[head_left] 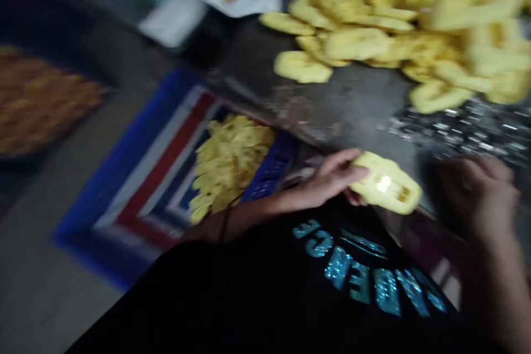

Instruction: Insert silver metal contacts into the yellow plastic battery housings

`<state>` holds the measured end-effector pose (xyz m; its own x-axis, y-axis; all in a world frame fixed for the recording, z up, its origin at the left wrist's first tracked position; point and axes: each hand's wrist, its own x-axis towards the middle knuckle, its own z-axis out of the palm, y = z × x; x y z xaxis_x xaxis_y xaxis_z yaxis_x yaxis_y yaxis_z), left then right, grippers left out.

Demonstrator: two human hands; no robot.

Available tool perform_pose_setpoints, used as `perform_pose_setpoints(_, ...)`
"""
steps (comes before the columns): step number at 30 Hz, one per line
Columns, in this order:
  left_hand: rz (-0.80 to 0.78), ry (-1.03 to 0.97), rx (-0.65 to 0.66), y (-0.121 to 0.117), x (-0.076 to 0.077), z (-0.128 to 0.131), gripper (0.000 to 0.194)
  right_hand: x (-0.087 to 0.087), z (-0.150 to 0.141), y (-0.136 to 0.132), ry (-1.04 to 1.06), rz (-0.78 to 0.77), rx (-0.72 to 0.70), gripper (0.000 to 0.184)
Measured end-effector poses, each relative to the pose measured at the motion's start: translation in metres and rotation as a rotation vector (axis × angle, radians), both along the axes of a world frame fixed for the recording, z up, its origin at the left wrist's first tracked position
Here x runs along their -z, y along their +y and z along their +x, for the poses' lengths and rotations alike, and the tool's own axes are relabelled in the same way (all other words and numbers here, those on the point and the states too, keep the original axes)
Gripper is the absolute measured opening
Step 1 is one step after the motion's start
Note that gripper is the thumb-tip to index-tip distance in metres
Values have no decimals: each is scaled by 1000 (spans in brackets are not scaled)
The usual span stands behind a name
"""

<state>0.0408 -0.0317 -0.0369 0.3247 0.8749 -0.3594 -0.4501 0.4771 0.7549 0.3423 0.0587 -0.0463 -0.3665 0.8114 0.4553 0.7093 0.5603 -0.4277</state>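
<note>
A pale yellow moulded plastic part (388, 183), long and rounded with a slot near one end, is gripped in my left hand (334, 177), thumb on top. It is held just over the near edge of the dark worktable (352, 97). On the right, my right hand (485, 188) is blurred, its fingers bent and partly in shadow beside a scatter of small shiny metal pieces (468, 124). Whether it holds any of them cannot be made out. Beyond both hands lies a heap of similar yellow plastic parts (357, 44).
Left of the table stands a blue crate (265, 180) of yellow parts, next to a striped blue, red and white surface (153, 177). Farther left is a blurred container of orange-brown pieces (45, 102). A white bag (244, 3) lies at the table's back left.
</note>
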Motion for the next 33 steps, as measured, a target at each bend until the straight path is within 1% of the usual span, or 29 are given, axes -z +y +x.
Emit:
perform_pose_setpoints(1, 11, -24, 9, 0, 1, -3, 44, -4, 12, -9, -18, 12, -18, 12)
perform_pose_setpoints(2, 22, -27, -20, 3, 3, -7, 42, -5, 21, -16, -54, -5, 54, 6)
perform_pose_setpoints(3, 26, 20, -87, 8, 7, -11, 38, -4, 29, -21, -82, -5, 141, 9)
perform_pose_setpoints(4, 27, 50, -126, 13, 11, -13, 34, -2, 34, -24, -74, -1, 232, 13)
perform_pose_setpoints(5, 30, 50, -141, 19, 14, -14, 28, 2, 39, -25, -17, -18, 330, 14)
perform_pose_setpoints(7, 34, 40, -173, 26, 15, -13, 23, 7, 44, -27, 13, -50, 402, 11)
perform_pose_setpoints(8, 37, 36, -187, 27, 13, -12, 21, 9, 45, -28, 16, -72, 413, 9)
perform_pose_setpoints(11, 31, 73, -219, 27, 4, -6, 20, 8, 38, -28, -31, -126, 378, 10)
perform_pose_setpoints(14, 6, 121, -237, 29, -2, -1, 20, 6, 26, -21, -83, -136, 305, 11)
perform_pose_setpoints(17, -11, 132, -237, 30, -3, -1, 18, 7, 15, -9, -164, -136, 267, 13)
perform_pose_setpoints(20, -18, 136, -235, 30, -3, -1, 18, 6, 10, -3, -205, -156, 270, 14)
perform_pose_setpoints(22, -21, 149, -224, 30, -5, 1, 20, -1, 8, -7, -152, -155, 258, 12)
perform_pose_setpoints(24, -6, 148, -199, 29, -7, 4, 24, -13, 5, -15, -31, -141, 213, 10)
perform_pose_setpoints(27, 43, 121, -155, 28, -12, 9, 32, -34, -4, -32, 175, -166, 71, 6)
perform_pose_setpoints(29, 80, 107, -139, 26, -16, 12, 35, -46, -13, -41, 263, -195, -43, 6)
perform_pose_setpoints(31, 104, 111, -136, 23, -19, 14, 35, -52, -21, -47, 293, -196, -116, 9)
perform_pose_setpoints(33, 114, 119, -136, 18, -23, 13, 33, -56, -28, -51, 269, -163, -128, 10)
